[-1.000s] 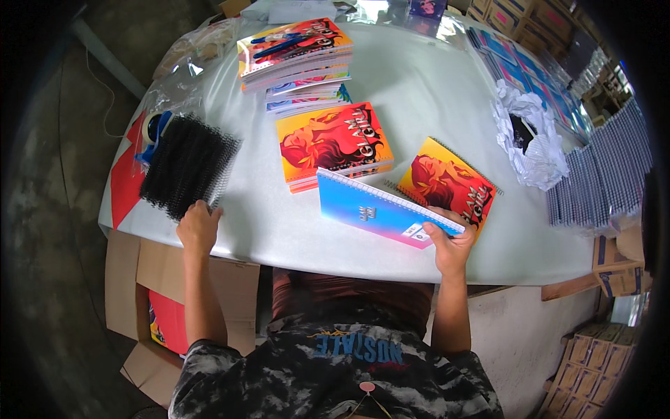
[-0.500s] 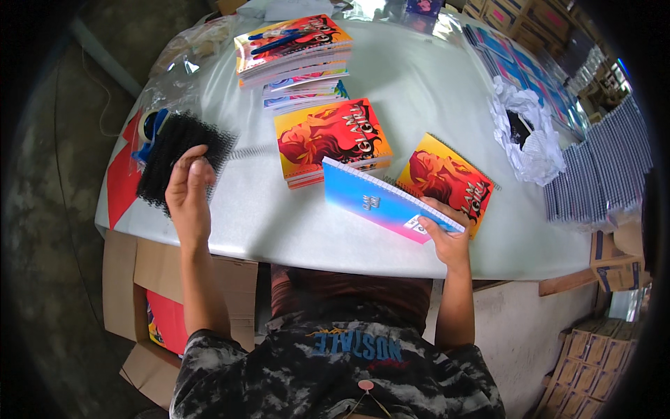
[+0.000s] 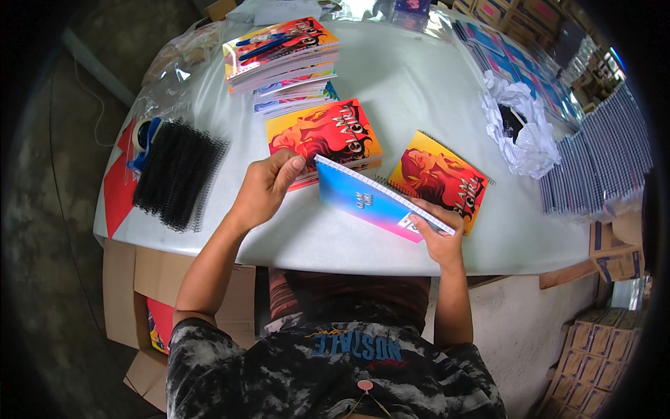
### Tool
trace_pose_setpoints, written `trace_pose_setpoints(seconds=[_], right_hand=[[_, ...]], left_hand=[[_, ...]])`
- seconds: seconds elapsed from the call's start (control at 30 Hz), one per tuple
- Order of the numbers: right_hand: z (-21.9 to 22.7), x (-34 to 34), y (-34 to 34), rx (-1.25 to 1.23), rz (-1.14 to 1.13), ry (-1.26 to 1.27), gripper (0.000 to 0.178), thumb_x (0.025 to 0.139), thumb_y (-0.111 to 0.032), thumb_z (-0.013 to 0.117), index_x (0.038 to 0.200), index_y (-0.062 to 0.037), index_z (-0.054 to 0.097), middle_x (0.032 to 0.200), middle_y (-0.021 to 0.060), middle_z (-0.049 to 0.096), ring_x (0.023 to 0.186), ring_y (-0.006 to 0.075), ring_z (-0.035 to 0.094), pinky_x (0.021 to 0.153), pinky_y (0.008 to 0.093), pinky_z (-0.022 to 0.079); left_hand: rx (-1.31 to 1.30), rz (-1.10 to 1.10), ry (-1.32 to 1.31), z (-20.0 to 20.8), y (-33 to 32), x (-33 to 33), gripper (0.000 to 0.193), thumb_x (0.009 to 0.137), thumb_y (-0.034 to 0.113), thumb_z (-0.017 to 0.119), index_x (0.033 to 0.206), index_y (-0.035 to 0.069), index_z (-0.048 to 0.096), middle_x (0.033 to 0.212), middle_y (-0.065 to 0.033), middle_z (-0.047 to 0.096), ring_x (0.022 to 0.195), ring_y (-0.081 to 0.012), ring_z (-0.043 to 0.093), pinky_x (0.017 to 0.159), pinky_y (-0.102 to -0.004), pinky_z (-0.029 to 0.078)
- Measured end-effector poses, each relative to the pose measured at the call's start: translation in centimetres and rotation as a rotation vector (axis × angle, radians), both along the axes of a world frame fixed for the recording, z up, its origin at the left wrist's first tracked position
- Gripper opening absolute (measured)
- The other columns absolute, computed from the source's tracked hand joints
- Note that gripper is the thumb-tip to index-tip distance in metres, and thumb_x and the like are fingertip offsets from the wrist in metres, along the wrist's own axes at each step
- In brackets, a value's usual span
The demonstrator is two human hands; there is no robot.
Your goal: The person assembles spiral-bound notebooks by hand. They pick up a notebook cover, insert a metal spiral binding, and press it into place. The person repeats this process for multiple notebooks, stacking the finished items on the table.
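Note:
My right hand (image 3: pixel 440 234) grips a notebook (image 3: pixel 345 199) with a blue-to-pink cover by its right end, tilted up above the table. Its long upper edge, with white pages showing, faces the far side. My left hand (image 3: pixel 267 187) is closed, thumb against curled fingers, just left of the notebook's upper left corner; whatever it pinches is hidden. Behind that hand stands a stack of red-and-yellow notebooks (image 3: pixel 324 133). A spiral-bound red-and-yellow notebook (image 3: pixel 440 174) lies beyond my right hand. A black pile of spiral binding coils (image 3: pixel 174 174) rests on the left.
The white-covered table (image 3: pixel 293 244) also bears a taller notebook stack (image 3: pixel 279 52) with blue tools on top, crumpled white paper (image 3: pixel 520 133) and rows of bound notebooks (image 3: pixel 593 160) at right. A blue tape dispenser (image 3: pixel 144 143) sits beside the coils. An open carton (image 3: pixel 125 293) stands below left.
My left hand has moved right, from over the coil pile to the notebook's left end. The loose coil stretching right from the pile is no longer visible there. The right hand keeps its hold.

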State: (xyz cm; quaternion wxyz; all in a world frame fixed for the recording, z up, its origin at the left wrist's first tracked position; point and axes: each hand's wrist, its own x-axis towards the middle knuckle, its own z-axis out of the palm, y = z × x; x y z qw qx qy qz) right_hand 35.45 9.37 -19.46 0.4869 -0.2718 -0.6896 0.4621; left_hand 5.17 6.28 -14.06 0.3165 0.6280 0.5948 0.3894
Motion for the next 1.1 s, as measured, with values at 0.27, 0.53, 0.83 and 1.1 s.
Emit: trace_pose_setpoints(seconds=[0.27,0.53,0.83,1.1], right_hand=[[0.4,0.0,-0.1,-0.099,0.016,0.047,0.026,0.079,0.005,0.063,0.105,0.0051,0.062,0.098,0.0152,0.067,0.086,0.0138,0.062,0.079,0.0257,0.049],[-0.3,-0.7,-0.6,0.035,0.024,-0.102,0.029,0.080,0.005,0.058,0.108,0.0030,0.062,0.106,0.0131,0.065,0.091,0.0159,0.064,0.080,0.0250,0.049],[-1.1,-1.8,-1.8,0.233,0.017,-0.037,0.031,0.080,0.001,0.059,0.111,0.0051,0.060,0.109,0.0182,0.063,0.097,0.0243,0.064,0.084,0.0287,0.049],[-0.7,-3.6,-3.0,0.346,0.092,0.001,0.036,0.075,-0.004,0.067,0.109,0.0041,0.061,0.105,0.0186,0.064,0.098,0.0272,0.064,0.083,0.0328,0.050]], left_hand=[[0.006,-0.284,0.070,4.9,1.3,-1.5,0.015,0.087,0.015,0.060,0.093,0.001,0.058,0.103,-0.0047,0.056,0.092,-0.0146,0.054,0.078,-0.0258,0.044],[0.238,-0.294,0.858,6.9,1.6,0.6,0.031,0.076,0.015,0.068,0.104,0.004,0.060,0.108,-0.0122,0.060,0.102,-0.0285,0.054,0.090,-0.0371,0.039],[0.705,0.013,1.013,2.6,0.0,1.5,0.076,0.068,0.051,0.067,0.124,0.004,0.046,0.132,-0.0178,0.041,0.119,-0.0402,0.041,0.098,-0.0559,0.027],[1.117,0.322,0.932,-3.4,0.8,-1.5,0.118,0.070,0.084,0.029,0.139,-0.009,0.008,0.145,-0.0320,-0.004,0.133,-0.0483,-0.013,0.101,-0.0639,-0.008]])
